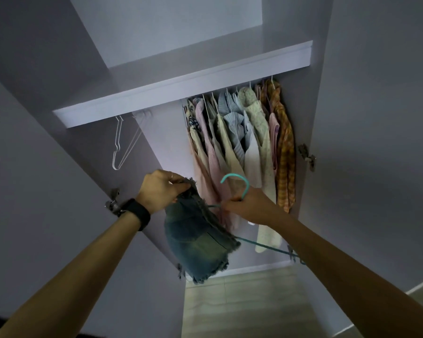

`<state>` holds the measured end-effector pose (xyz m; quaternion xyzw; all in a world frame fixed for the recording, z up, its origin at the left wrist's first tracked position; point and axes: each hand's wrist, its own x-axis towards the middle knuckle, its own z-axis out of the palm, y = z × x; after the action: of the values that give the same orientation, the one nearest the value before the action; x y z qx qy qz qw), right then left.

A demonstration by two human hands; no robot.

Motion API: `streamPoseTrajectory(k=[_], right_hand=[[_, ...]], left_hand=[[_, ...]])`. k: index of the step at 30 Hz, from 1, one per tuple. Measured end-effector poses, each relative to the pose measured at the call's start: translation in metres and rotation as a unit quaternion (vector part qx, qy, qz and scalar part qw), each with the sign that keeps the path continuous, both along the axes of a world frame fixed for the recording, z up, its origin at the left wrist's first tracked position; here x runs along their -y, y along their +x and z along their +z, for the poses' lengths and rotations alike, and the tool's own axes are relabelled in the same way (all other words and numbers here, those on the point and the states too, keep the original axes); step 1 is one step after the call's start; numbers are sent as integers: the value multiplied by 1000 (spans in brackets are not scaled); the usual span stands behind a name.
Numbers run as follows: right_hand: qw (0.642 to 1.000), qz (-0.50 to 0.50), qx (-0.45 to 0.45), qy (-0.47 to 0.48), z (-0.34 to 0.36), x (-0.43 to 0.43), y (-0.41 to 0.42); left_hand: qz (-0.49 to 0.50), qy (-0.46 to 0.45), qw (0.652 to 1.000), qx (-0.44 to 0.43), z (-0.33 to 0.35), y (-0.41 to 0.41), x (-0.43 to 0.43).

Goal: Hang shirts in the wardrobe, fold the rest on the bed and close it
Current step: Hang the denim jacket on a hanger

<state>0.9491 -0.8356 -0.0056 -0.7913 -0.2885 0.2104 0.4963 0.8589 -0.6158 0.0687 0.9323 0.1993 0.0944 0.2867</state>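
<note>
Denim garment [198,240], frayed at its edges, is held in front of the open wardrobe [376,118], just left of the hung shirts [242,142] and below the shelf [181,93].

- **Left hand [160,191]:** fingers curled, pinching the garment's upper edge.
- **Right hand [247,206]:** closed round the neck of the teal hanger [239,181], directly beneath its hook.
- **Hanger:** the hook points up and far, with its tip curling left. One arm runs down, right and near, past the right forearm; the other disappears into the denim.
- **Garment:** its long axis falls from the left hand toward the near floor, frayed hem lowest.

Step in hand, as judged: garment and hanger are being worked against each other, but whether the denim is going on or coming off cannot be told. If on, the next move calls for seating the fabric evenly on both arms. The hook would then be lifted to the rail, hidden behind the shelf lip, in the free span between the shirts and the white wire hangers [119,147] at far left. If off, the denim belongs with the items to fold on the bed, which is not in view.
</note>
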Motion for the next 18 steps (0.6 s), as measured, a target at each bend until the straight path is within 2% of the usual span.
streamPoseTrajectory(k=[2, 5, 8, 10, 13, 18], right_hand=[[999, -24, 27, 4, 2, -12, 0], [994, -72, -39, 74, 0, -21, -2], [983, -77, -85, 144, -8, -22, -5], [979, -62, -101, 164, -8, -24, -6], [991, -35, -52, 122, 3, -28, 1], [993, -33, 46, 101, 17, -22, 25]], left_hand=[[-45, 16, 999, -22, -7, -6, 14], [-82, 70, 992, -60, -23, -20, 24], [-93, 205, 974, 18, -26, -34, 15], [-105, 266, 958, 28, -19, -35, 8], [-161, 335, 928, -3, -11, -23, 0], [-199, 364, 909, -44, 0, -3, 8]])
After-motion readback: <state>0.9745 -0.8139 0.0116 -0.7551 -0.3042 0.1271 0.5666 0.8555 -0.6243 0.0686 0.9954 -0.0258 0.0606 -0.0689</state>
